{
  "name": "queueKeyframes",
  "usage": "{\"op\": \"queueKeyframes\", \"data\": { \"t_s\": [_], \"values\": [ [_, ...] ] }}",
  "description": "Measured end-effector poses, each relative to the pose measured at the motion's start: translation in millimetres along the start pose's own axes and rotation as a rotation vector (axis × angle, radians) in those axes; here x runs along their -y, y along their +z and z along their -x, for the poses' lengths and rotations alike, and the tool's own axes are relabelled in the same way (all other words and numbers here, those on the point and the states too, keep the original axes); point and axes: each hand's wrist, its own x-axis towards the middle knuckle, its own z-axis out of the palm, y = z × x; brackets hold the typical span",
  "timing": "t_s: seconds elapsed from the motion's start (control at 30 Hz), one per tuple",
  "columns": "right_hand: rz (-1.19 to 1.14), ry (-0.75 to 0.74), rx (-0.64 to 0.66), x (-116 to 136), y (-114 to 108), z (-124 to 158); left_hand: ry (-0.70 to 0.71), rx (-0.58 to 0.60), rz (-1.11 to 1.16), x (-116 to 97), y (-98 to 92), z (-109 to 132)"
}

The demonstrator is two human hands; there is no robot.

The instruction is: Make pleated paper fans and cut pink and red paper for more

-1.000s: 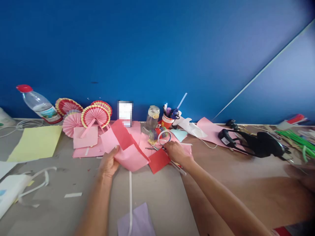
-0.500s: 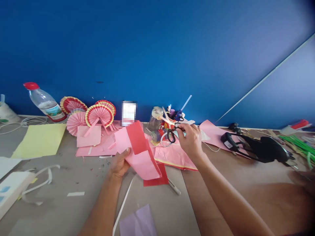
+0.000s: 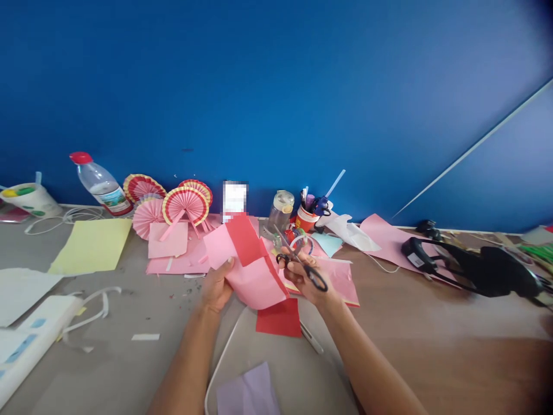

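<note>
Pink paper (image 3: 254,282) and red paper (image 3: 244,239) are pinched together in my left hand (image 3: 219,283), its thumb on top near their left edge. My right hand (image 3: 309,276) is closed on dark-handled scissors (image 3: 316,278), whose blades point up and to the left, just right of the papers. Below the held sheets a red square (image 3: 279,318) lies on the table, with a grey pen-like tool (image 3: 311,337) beside it. A purple sheet (image 3: 248,392) is at the front edge of the view.
Folded paper fans (image 3: 185,206), a tilted bottle (image 3: 103,187), a clear jar (image 3: 280,210) and a red cup (image 3: 306,218) stand along the wall. Yellow paper (image 3: 93,245) and a white power strip (image 3: 38,340) are left; a black strapped device (image 3: 470,265) is right.
My right hand has moved down and left, bringing the scissors close beside the papers. The scissors have turned in the hand. The view has shifted slightly left.
</note>
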Motion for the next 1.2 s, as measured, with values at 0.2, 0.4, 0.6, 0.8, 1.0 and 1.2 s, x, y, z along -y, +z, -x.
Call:
{"op": "queueKeyframes", "data": {
  "t_s": [0.2, 0.4, 0.6, 0.8, 1.0, 1.2],
  "values": [
    [-0.067, 0.073, 0.058, -6, -14, -1, 0.02, -0.025, -0.014, -1, 0.4, -2],
    [0.591, -0.168, -0.241, -4, -16, 5, 0.014, -0.021, -0.034, -1, 1.1, -4],
    [0.735, -0.279, -0.439, 4, -15, 2, -0.019, -0.009, 0.023, -3, -2.0, -2],
    [0.907, -0.455, -0.274, -13, -4, 3, -0.215, 0.203, 0.177, 3, -10.9, 4],
    [0.635, -0.209, -0.112, -37, 29, -1, -0.264, 0.194, 0.19, 18, -4.5, 5],
    [0.362, 0.005, 0.087, -33, 31, 3, -0.18, 0.053, 0.186, 21, -4.1, 1]
  ]
}}
